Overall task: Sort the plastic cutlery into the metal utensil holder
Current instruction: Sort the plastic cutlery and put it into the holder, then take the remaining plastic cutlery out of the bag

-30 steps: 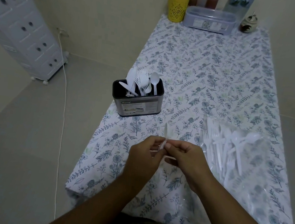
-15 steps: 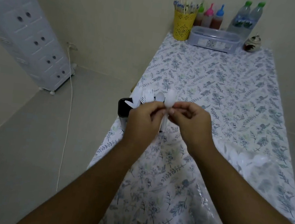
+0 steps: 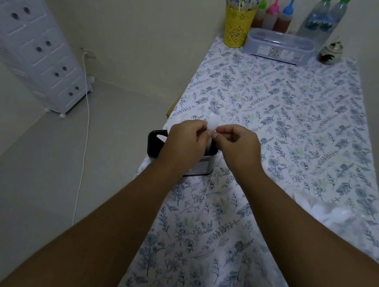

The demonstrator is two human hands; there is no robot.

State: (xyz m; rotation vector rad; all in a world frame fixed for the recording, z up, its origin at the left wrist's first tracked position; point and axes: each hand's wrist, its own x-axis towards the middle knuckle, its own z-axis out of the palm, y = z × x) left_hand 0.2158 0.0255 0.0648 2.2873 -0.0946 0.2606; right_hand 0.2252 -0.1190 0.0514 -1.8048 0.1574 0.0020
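My left hand (image 3: 183,142) and my right hand (image 3: 238,147) meet above the metal utensil holder (image 3: 155,144), which stands at the table's left edge. Both hands pinch one white plastic spoon (image 3: 213,123) between their fingertips. Its bowl sticks up above my fingers and its handle hangs down toward the holder. My hands hide most of the holder and the cutlery in it. A clear plastic bag with loose white cutlery (image 3: 339,216) lies on the table at the right, partly behind my right forearm.
The floral tablecloth (image 3: 283,112) covers a long table. At its far end stand a yellow cup of sticks (image 3: 237,27), three sauce bottles (image 3: 274,17), a clear lidded box (image 3: 279,46), two water bottles (image 3: 323,19) and a small jar (image 3: 331,52). A white drawer unit (image 3: 30,35) stands left.
Both hands rose from the table's near part with the white spoon and moved over the holder. The camera tilted up, so the far end of the table shows more fully.
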